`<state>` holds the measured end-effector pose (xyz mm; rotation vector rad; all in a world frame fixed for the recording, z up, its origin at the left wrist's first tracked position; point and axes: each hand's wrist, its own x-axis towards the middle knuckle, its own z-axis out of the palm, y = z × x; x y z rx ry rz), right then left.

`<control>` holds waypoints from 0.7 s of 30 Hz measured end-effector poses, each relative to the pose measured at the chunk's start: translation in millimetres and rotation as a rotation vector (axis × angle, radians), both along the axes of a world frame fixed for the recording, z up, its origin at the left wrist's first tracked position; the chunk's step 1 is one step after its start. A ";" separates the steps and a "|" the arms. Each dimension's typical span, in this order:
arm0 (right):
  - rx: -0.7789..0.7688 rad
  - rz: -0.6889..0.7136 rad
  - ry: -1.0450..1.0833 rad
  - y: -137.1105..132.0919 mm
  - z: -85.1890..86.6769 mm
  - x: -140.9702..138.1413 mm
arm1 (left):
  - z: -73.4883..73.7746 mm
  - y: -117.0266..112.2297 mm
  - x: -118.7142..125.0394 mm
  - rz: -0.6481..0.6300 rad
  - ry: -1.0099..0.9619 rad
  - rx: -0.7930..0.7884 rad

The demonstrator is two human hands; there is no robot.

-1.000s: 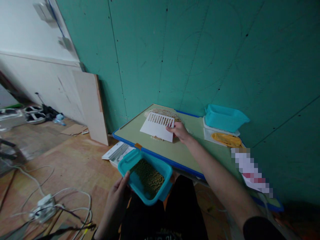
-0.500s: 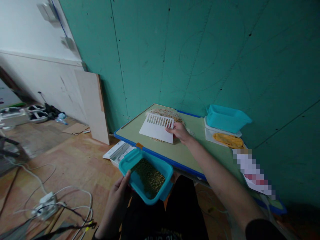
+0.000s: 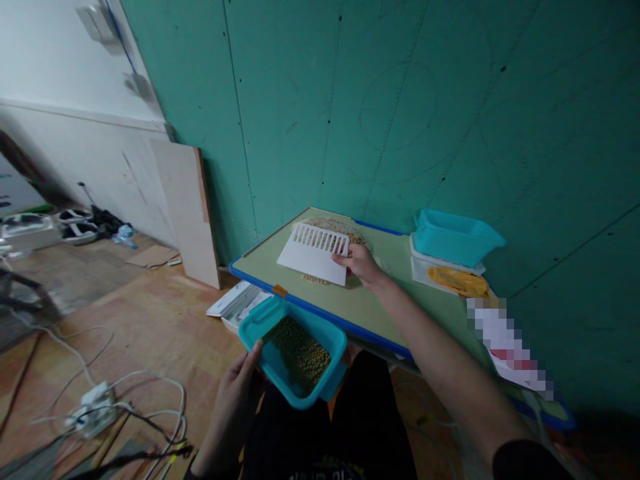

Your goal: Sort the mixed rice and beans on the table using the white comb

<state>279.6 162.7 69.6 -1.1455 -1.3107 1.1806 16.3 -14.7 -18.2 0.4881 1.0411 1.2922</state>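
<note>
My left hand (image 3: 235,390) grips the near left corner of a teal plastic tub (image 3: 330,341) filled with green beans (image 3: 297,355), held just below the table's front edge. My right hand (image 3: 361,263) reaches out over the green table (image 3: 360,303) and holds the right edge of a white slotted scraper board (image 3: 313,257). The board stands tilted on the tabletop in front of a pile of pale beans (image 3: 340,228). A few pale beans show under its lower edge.
An empty teal tub (image 3: 453,237) sits on a white tray at the back right, with a yellow cloth (image 3: 457,281) beside it. A wooden panel (image 3: 187,210) leans on the green wall. Cables and a power strip (image 3: 90,413) lie on the floor at left.
Both hands keep their grips. The scraper board sits almost where it was; the view has shifted slightly.
</note>
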 end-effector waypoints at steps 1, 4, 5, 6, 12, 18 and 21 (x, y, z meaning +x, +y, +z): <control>-0.003 0.007 -0.004 -0.5 0.1 -0.4 | -0.6 -0.4 -0.3 0.000 0.000 0.005; -0.009 0.009 -0.003 -1.3 0.0 -1.2 | 0.9 -2.0 -0.4 -0.010 0.010 0.013; -0.012 0.003 -0.001 -1.4 -0.1 -1.3 | 2.3 -2.4 -0.3 -0.013 0.013 0.013; -0.017 -0.001 -0.001 -1.4 -0.1 -1.3 | 3.9 -2.7 -0.1 -0.013 0.016 0.013; -0.022 -0.002 0.000 -0.2 -1.0 -1.4 | 3.4 -2.6 -1.0 -0.003 0.035 -0.002; 0.015 -0.008 -0.001 2.0 -1.9 -2.6 | -4.3 -2.0 -3.0 -0.027 0.014 0.024; 0.017 -0.009 -0.008 1.8 -2.4 -3.7 | -2.0 -2.0 -2.5 -0.024 0.020 0.027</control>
